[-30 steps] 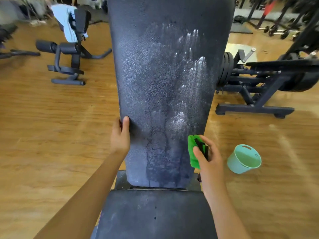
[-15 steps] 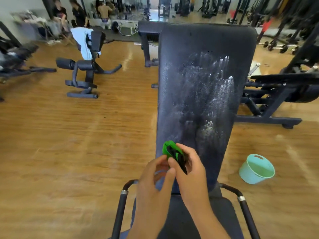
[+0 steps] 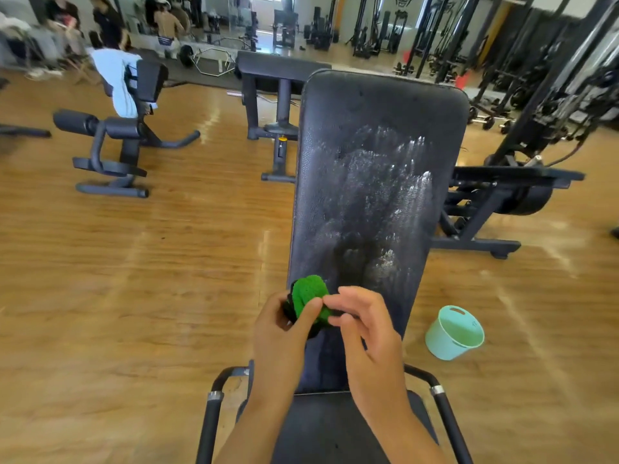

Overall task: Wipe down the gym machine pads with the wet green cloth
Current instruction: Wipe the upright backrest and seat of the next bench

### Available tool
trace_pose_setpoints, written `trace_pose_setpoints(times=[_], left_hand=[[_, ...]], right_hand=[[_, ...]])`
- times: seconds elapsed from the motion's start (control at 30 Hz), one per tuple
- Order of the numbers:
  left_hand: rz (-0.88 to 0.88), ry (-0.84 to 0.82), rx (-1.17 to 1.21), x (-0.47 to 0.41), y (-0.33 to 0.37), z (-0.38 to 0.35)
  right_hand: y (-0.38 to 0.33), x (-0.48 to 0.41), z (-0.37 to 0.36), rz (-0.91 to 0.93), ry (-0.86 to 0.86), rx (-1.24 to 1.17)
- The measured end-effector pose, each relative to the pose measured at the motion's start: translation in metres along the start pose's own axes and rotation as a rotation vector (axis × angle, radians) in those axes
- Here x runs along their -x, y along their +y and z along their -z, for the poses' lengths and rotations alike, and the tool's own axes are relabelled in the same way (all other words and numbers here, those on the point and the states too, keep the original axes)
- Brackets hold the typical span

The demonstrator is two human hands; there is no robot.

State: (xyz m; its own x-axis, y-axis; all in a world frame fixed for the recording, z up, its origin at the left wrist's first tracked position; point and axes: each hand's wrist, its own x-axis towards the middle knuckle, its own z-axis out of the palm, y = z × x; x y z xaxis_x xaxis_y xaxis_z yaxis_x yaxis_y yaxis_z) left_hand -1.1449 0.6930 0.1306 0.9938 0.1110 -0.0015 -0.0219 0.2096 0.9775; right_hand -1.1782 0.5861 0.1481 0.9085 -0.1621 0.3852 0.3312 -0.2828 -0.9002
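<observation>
Cloth [image 3: 310,296], bright green and bunched, pinched by left hand [image 3: 281,333] and right hand [image 3: 366,329], before wet-streaked back pad [image 3: 368,128]

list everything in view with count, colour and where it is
black textured backrest pad: one, black with whitish streaks, centre
black seat pad: one, black, bottom centre
crumpled green cloth: one, green, before the backrest's lower left
mint plastic bucket: one, mint green, on wood floor, right of backrest
black roller-pad machine: one, black, back left
pale blue towel: one, pale blue, draped on that machine
left hand: one, fingers hold the cloth
right hand: one, fingers pinch the cloth
</observation>
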Motion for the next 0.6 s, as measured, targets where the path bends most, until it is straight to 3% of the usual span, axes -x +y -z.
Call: trace_pose_setpoints(times=[0.1, 0.23, 0.4, 0.6], left_hand=[[0.031, 0.003, 0.017, -0.024, 0.000, 0.002], [-0.018, 0.018, 0.037, -0.077, 0.024, -0.009], [-0.234, 0.016, -0.088, -0.157, 0.071, -0.031], [-0.540, -0.020, -0.171, -0.239, 0.155, -0.046]], right_hand=[[-0.002, -0.032, 0.005, 0.040, -0.079, 0.147], [-0.004, -0.102, 0.006, 0.227, 0.006, 0.373], [-0.013, -0.206, 0.004, 0.503, 0.184, 0.708], [-0.019, -0.285, -0.002, 0.537, 0.349, 1.020]])
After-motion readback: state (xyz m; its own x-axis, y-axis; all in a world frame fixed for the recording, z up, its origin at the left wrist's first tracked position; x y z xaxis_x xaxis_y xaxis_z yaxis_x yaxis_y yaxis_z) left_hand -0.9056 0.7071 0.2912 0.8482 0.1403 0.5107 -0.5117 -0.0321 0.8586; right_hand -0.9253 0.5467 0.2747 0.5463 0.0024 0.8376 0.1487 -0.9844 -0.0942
